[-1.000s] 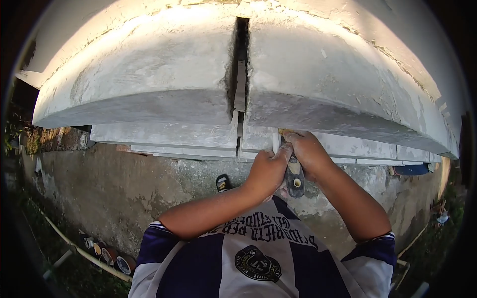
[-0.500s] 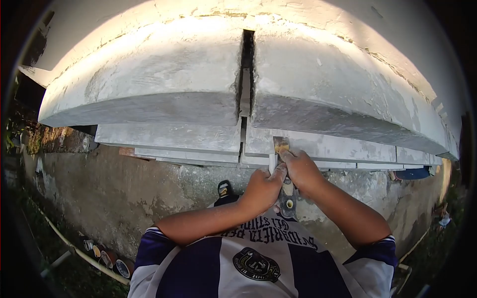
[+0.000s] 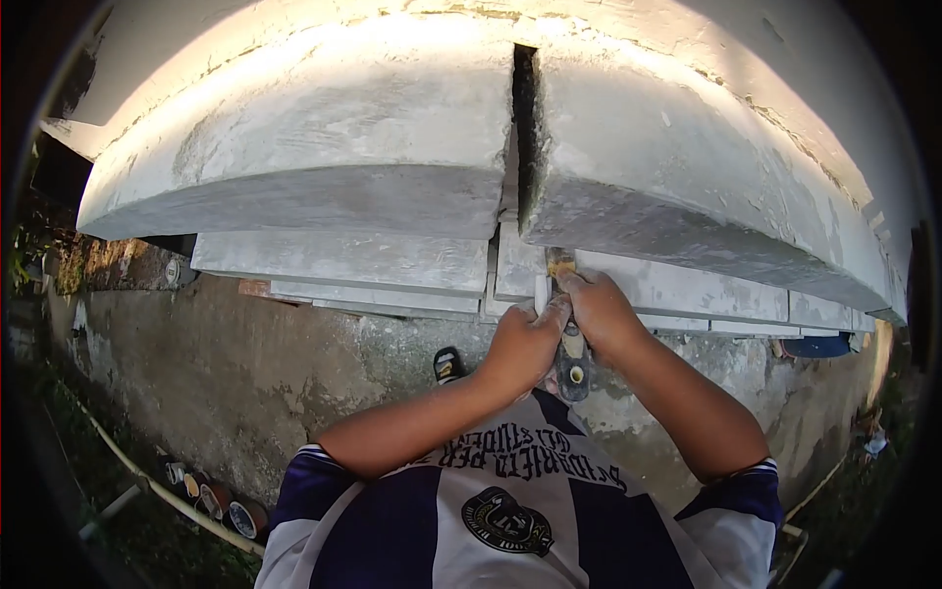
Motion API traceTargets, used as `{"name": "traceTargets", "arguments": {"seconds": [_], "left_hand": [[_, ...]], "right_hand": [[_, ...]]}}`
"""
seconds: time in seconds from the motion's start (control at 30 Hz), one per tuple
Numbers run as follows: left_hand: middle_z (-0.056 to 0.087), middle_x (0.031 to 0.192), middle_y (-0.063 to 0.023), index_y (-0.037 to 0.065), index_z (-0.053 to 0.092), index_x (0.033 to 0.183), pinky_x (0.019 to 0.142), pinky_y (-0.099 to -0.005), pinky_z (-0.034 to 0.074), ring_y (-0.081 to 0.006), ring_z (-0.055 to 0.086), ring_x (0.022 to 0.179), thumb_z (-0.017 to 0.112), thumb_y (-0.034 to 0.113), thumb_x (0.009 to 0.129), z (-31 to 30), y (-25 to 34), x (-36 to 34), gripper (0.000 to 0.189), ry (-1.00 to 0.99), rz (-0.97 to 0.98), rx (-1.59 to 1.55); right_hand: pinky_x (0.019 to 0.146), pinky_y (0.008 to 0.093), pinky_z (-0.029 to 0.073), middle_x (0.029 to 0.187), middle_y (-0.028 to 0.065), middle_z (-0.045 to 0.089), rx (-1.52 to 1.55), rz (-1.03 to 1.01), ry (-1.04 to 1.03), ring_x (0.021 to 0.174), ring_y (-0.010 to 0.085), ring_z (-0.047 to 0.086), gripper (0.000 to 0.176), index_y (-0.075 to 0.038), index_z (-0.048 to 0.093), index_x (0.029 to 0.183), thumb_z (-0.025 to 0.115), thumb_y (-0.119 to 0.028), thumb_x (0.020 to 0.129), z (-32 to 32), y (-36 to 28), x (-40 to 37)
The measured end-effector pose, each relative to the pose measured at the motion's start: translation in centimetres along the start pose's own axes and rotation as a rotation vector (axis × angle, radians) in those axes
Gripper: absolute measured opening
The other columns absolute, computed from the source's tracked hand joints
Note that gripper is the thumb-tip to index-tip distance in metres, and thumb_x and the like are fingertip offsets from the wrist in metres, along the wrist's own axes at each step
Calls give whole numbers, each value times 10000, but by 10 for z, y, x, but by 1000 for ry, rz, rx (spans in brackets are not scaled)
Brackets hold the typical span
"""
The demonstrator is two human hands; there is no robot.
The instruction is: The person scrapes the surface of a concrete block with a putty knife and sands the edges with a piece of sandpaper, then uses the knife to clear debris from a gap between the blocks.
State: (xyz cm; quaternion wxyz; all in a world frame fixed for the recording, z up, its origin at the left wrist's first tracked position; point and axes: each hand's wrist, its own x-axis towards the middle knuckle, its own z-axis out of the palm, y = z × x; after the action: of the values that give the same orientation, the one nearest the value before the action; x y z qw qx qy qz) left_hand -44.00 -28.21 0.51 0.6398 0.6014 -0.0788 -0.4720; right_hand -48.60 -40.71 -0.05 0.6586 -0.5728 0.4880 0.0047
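1. Fingers of the right hand point(image 3: 603, 314) were clamped on the putty knife point(image 3: 572, 371), with its blade tip at the upper step of the moulding point(image 3: 343, 257), just right of the seam.
2. The left hand point(image 3: 525, 344) curled against the handle; I could not tell whether it gripped.
3. Patchy grey skim covered the ledge point(image 3: 294, 118). Its deep gap point(image 3: 526, 128) looked unfilled, so much seemed left.

We see hard sun on the far top of the ledge point(image 3: 324, 88), near glare; its underside and the ground point(image 3: 245, 373) lie in even shade. The left hand point(image 3: 522, 346), right hand point(image 3: 603, 316) and scraper point(image 3: 573, 371) are sharp and shaded too. The lens bows every edge, and the corners go black.
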Motion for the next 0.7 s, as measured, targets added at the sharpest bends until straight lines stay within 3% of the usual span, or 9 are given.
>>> {"name": "traceTargets", "arguments": {"seconds": [0.13, 0.27, 0.3, 0.43, 0.47, 0.5, 0.63, 0.67, 0.7], "left_hand": [[584, 618, -95, -86, 604, 837, 348, -316, 441, -177, 567, 442, 542, 299, 976, -1, -1, 24, 414, 13, -14, -125], [598, 623, -102, -73, 614, 818, 351, -321, 435, -172, 563, 441, 538, 257, 984, -6, 4, -24, 378, 19, -29, 60], [599, 622, -100, -71, 616, 818, 352, -321, 435, -169, 561, 440, 538, 251, 985, -9, -2, -24, 371, 6, 2, 66], [596, 609, -90, -62, 619, 794, 357, -316, 433, -161, 554, 433, 540, 310, 985, -13, 4, 12, 426, 19, -2, -50], [596, 607, -89, -61, 619, 790, 357, -314, 432, -160, 553, 432, 539, 324, 984, -17, -4, 26, 439, 6, 7, -121], [597, 605, -94, -68, 614, 800, 357, -310, 439, -167, 560, 427, 536, 357, 981, -15, 0, 29, 469, 33, 101, -98], [609, 630, -102, -79, 612, 839, 352, -309, 457, -186, 568, 417, 524, 316, 995, -16, 18, -28, 434, 23, -145, 110], [604, 629, -97, -79, 616, 844, 356, -304, 456, -176, 564, 423, 526, 307, 995, -18, 8, -29, 424, -6, -92, 87], [600, 627, -91, -78, 619, 849, 360, -299, 455, -166, 559, 430, 529, 298, 995, -20, 2, -30, 414, -35, -39, 62]], "right_hand": [[593, 371, 475, 846, 136, 624, 77, -33, -67, 658, 212, 617, 375, 76, 606, 990, 500, -284, 988, 3, -22, 1], [669, 336, 491, 883, 132, 643, -152, -113, -36, 760, 207, 633, 375, 67, 611, 1078, 477, -275, 1000, 6, 20, -21], [710, 320, 486, 906, 95, 622, -189, -94, -59, 777, 158, 589, 331, 38, 594, 1144, 514, -248, 997, 7, 11, -30], [636, 344, 492, 854, 93, 612, 42, 21, -93, 684, 184, 592, 291, 32, 596, 1072, 514, -235, 990, 14, -27, -16], [603, 358, 494, 827, 93, 605, 4, -55, -109, 635, 199, 588, 276, 24, 588, 1051, 523, -235, 983, 12, -24, 1], [625, 352, 495, 841, 94, 609, 24, -28, -113, 669, 195, 594, 292, 23, 591, 1074, 523, -246, 985, 13, -26, -2], [706, 355, 502, 878, 148, 668, -155, -53, -40, 770, 223, 651, 382, 68, 613, 1108, 469, -269, 1001, 16, 4, -28], [768, 352, 497, 895, 163, 669, -259, -97, -92, 826, 218, 648, 416, 82, 599, 1153, 463, -283, 1007, 14, 11, -35], [738, 336, 493, 909, 132, 650, -189, -85, -107, 815, 193, 626, 382, 68, 594, 1145, 474, -269, 1009, 16, 13, -30]]}}
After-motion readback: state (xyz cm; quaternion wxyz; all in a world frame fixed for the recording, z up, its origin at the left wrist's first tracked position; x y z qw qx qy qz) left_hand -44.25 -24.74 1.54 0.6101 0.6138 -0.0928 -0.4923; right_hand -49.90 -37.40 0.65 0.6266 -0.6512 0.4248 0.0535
